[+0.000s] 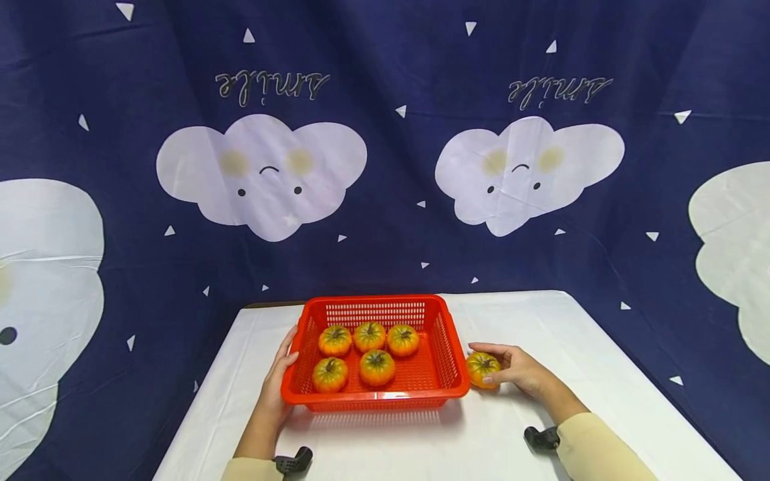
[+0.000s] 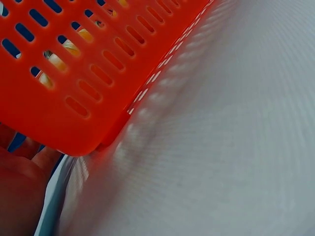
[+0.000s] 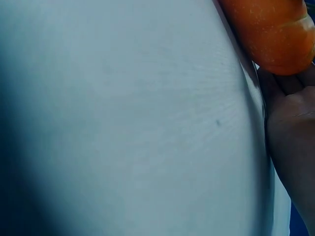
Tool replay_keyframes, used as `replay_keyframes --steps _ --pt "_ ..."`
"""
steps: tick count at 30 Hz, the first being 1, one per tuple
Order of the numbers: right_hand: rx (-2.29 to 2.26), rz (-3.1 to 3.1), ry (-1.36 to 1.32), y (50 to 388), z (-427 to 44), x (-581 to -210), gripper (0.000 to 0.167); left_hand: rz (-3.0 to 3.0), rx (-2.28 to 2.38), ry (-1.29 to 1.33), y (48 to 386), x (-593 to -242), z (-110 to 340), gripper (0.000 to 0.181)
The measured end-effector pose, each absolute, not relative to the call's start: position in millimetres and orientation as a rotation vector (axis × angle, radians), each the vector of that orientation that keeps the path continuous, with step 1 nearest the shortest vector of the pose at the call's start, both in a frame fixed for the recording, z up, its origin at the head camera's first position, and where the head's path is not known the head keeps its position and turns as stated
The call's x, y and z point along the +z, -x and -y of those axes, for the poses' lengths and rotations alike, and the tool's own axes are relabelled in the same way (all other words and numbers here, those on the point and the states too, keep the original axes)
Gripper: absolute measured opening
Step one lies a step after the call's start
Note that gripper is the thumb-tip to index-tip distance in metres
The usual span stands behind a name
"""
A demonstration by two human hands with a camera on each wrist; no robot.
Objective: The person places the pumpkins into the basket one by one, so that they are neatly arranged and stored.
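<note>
A red plastic basket [image 1: 375, 395] with slotted walls stands on the white-covered table, holding several small orange-green pumpkins [image 1: 376, 368]. Along the basket's left side lies my left hand [image 1: 275, 381], its fingers stretched against the outer wall and rim. In the left wrist view, the basket [image 2: 74, 118] hides part of those fingers. My right hand [image 1: 522, 369] holds another small pumpkin [image 1: 481, 367] between thumb and fingers, just outside the basket's right wall. The right wrist view shows the underside of this pumpkin [image 3: 275, 37] over the fingers.
White cloth [image 1: 577, 361] covers the table. A dark blue curtain [image 1: 397, 200] with white clouds and triangles hangs behind and beside it. Each wrist wears a black device, one on the left [image 1: 293, 461] and one on the right [image 1: 541, 439].
</note>
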State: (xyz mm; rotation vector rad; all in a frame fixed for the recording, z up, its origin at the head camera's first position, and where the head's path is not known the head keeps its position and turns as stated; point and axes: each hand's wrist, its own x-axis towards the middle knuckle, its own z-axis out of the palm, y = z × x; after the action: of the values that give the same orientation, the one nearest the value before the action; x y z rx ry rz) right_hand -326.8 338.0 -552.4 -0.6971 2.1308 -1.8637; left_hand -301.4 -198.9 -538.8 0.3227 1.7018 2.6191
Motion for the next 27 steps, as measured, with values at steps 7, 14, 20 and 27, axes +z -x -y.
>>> replay_keyframes --steps 7,14,20,27 --pt "-1.852 -2.16 0.639 325.2 -337.1 -551.9 0.083 -1.694 2.618 -0.299 302.9 -538.1 198.7 0.067" --pt "-1.859 -2.207 0.619 327.7 -337.6 -551.6 0.074 -1.723 2.608 -0.317 302.7 -538.4 198.9 0.067" --pt "-1.844 -2.273 0.519 329.8 -341.3 -549.7 0.072 -1.727 2.608 -0.329 301.5 -539.6 198.1 0.066" --pt "-1.825 -2.353 0.454 337.8 -347.2 -547.0 0.071 -1.726 2.609 -0.298 301.0 -538.4 198.2 0.066"
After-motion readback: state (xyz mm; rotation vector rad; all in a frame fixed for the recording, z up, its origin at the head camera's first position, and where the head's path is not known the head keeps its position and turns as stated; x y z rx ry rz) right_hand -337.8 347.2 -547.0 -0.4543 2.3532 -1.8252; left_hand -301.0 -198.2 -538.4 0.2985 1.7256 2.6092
